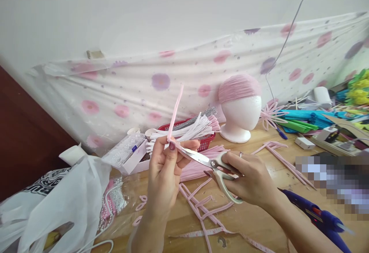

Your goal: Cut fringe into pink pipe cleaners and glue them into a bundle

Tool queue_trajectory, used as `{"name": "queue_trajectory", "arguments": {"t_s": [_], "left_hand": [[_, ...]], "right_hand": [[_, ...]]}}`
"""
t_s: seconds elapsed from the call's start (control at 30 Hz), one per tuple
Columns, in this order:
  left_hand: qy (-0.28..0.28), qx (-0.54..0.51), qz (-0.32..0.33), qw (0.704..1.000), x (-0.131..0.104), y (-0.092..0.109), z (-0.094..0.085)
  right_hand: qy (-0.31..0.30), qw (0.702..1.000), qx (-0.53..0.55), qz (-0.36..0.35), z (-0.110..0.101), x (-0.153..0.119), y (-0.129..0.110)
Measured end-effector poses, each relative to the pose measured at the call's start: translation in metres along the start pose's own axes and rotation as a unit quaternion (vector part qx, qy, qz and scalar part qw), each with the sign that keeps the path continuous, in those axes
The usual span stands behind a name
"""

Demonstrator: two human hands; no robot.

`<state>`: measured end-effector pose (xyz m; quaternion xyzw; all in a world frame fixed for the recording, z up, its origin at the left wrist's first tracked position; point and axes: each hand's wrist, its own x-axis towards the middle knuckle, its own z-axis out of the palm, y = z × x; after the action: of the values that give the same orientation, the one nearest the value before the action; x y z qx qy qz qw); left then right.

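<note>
While the left hand [164,164] pinches a pink fuzzy stem [175,111] rising toward twelve o'clock, the right hand [250,176] grips the scissors [213,163] by their handles, blades aimed at ten o'clock. Whether the edges touch the stem cannot be made out. A clean cut would favour a firm pinch, square blades and fingertips kept clear. Loose pink strips [217,209] lie on the bench [250,221], at four o'clock from the left hand.

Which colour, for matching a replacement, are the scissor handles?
The scissor handles look greyish cream, in the head view.
</note>
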<state>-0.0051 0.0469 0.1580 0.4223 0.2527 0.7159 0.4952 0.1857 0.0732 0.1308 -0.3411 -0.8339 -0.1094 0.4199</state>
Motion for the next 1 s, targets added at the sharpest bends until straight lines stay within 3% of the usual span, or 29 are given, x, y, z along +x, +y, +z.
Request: {"name": "queue_trajectory", "arguments": {"t_s": [0.23, 0.4, 0.6, 0.7, 0.77, 0.87, 1.0], "left_hand": [[0.034, -0.014, -0.009, 0.999, 0.000, 0.002, 0.006], [0.084, 0.007, -0.013, 0.996, 0.002, 0.001, 0.003], [0.113, 0.057, 0.029, 0.991, 0.002, -0.001, 0.002], [0.128, 0.066, 0.043, 0.989, 0.002, 0.001, 0.003], [0.134, 0.058, 0.045, 0.988, 0.002, 0.001, 0.004], [0.121, 0.033, 0.026, 0.992, 0.003, 0.000, 0.004], [0.072, 0.033, -0.024, 0.997, 0.002, -0.007, 0.005]], "right_hand": [[0.014, 1.000, 0.025, 0.006, 0.002, 0.000, 0.001], [0.004, 0.993, 0.096, 0.067, -0.005, 0.002, 0.003], [-0.025, 0.988, 0.086, 0.123, -0.010, 0.005, 0.013], [-0.014, 0.974, 0.141, 0.174, -0.011, 0.002, 0.014], [-0.014, 0.941, 0.247, 0.231, -0.012, 0.003, 0.010], [-0.029, 0.848, 0.426, 0.312, -0.011, 0.009, -0.003], [-0.027, 0.761, 0.532, 0.371, -0.004, 0.020, -0.019]]}}
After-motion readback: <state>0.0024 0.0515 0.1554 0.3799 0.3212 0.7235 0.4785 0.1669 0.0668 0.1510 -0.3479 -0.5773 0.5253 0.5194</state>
